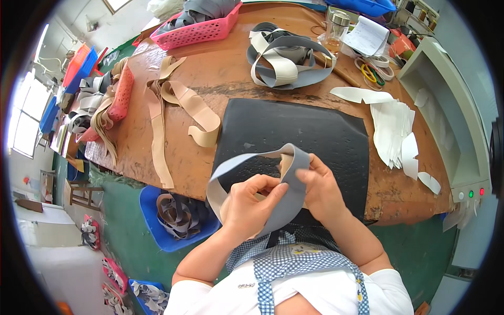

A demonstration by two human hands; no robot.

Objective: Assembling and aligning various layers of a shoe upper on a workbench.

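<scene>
A looped grey-blue strip of flat material (297,176), pale on its inner face, is between my hands above the black mat (294,121). My left hand (252,202) pinches it between thumb and fingers at the near part of the loop. At its right edge, my right hand (323,191) grips the strip with thumb and bent fingers; the thumb is slightly blurred. A narrow tan piece (286,164) shows inside the loop near the right hand's fingers. The fingers partly hide where it meets the strip.
Tan strips (191,105) lie left of the mat, and rolled grey and cream strips (289,58) behind it. White cut pieces (391,131) are spread at right beside a grey machine (451,115). Pink baskets (202,29) stand on the table; a blue bin (152,215) sits below its left edge.
</scene>
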